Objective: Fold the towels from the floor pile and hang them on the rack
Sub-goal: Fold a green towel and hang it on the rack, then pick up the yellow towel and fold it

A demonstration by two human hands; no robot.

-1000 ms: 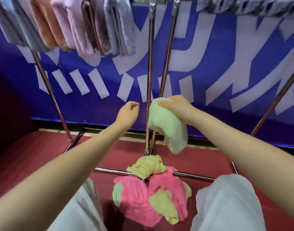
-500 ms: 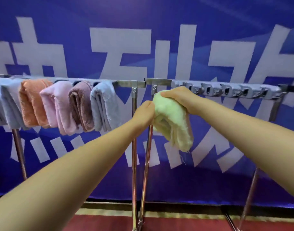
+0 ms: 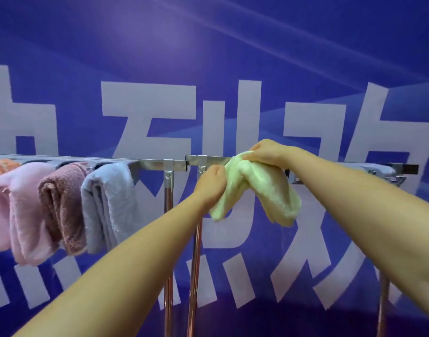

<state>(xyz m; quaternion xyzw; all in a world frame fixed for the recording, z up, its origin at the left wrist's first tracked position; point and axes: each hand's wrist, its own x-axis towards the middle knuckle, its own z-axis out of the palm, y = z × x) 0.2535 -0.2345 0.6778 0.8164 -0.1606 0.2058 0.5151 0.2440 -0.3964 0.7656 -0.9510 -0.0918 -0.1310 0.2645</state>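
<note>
A pale green towel hangs bunched in front of the right rack's top bar. My right hand grips its top from above. My left hand pinches the towel's left edge, fingers curled. On the left rack's bar hang several folded towels: a grey-blue one, a brown one, a pink one and an orange one at the frame's edge. The floor pile is out of view.
Two chrome uprights stand side by side under the gap between the two racks. Grey clips line the right rack's bar further right. A blue banner with large white characters fills the background.
The view tilted up from the floor pile to the rack tops. Both hands rose with the green towel to the right rack's bar, and my left hand took hold of its edge.
</note>
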